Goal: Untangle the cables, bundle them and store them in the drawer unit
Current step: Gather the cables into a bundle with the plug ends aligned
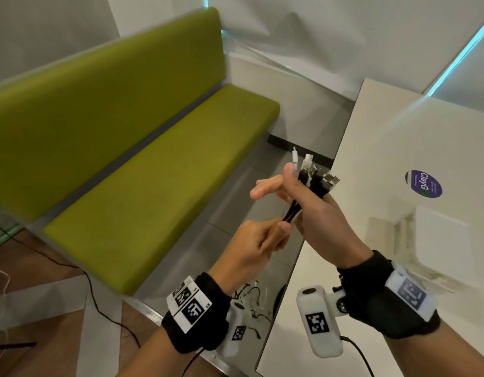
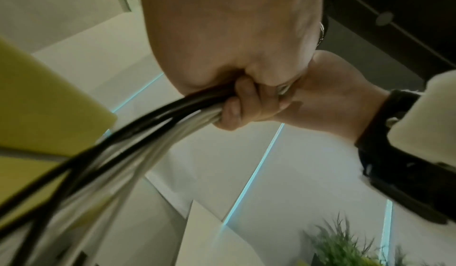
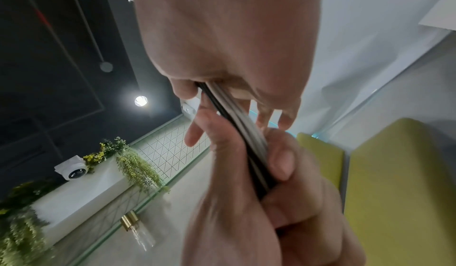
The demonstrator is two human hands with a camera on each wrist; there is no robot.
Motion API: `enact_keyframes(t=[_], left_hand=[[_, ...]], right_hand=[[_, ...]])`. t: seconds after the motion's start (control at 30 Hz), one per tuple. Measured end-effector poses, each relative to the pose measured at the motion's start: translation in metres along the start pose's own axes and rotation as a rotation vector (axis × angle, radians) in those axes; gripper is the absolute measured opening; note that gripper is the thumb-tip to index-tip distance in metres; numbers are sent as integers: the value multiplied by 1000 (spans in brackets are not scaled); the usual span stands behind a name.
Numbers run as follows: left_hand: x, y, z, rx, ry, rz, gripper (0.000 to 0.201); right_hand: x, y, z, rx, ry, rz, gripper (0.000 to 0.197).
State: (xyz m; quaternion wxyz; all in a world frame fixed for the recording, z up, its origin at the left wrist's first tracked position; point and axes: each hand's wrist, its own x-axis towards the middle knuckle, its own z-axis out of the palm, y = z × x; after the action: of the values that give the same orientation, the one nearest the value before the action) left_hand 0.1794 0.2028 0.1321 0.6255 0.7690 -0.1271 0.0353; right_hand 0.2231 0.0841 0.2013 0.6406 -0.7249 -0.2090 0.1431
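Note:
A bundle of black and white cables (image 1: pixel 315 183) stands in the air beside the table edge, its plugs (image 1: pixel 307 161) pointing up. My right hand (image 1: pixel 319 216) grips the bundle just under the plugs, thumb up, with two fingers stretched out to the left. Just below it, my left hand (image 1: pixel 251 246) has its fingers curled round the same cables. The left wrist view shows the cables (image 2: pixel 148 127) running down out of my left hand's fingers (image 2: pixel 241 102). In the right wrist view the cables (image 3: pixel 246 137) pass from my right hand (image 3: pixel 222 36) into my left hand (image 3: pixel 259 202). No drawer unit is in view.
A white table (image 1: pixel 398 148) with a round purple sticker (image 1: pixel 423 185) lies to the right. To the left is a long green bench (image 1: pixel 143 164). Loose cable ends (image 1: pixel 251 295) dangle over the grey floor between them. A black cord (image 1: pixel 99 303) runs across the floor at left.

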Motion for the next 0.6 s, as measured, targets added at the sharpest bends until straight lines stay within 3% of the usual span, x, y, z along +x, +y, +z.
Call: enact_keyframes(t=[0.17,0.43,0.53,0.6], left_hand=[[-6,3,10,-108,115,-54,47],[-8,6,10,264,331,28,45],[-8,7,7,266,243,-22,45],[-8,9,-5,275,84,-57,36]], right_hand=[[-5,-11,8,102,25,89,51],[-1,-10,18,273,228,214,39],[3,-8,22,468,314,251,46],[4,-6,24,520,321,216,50]])
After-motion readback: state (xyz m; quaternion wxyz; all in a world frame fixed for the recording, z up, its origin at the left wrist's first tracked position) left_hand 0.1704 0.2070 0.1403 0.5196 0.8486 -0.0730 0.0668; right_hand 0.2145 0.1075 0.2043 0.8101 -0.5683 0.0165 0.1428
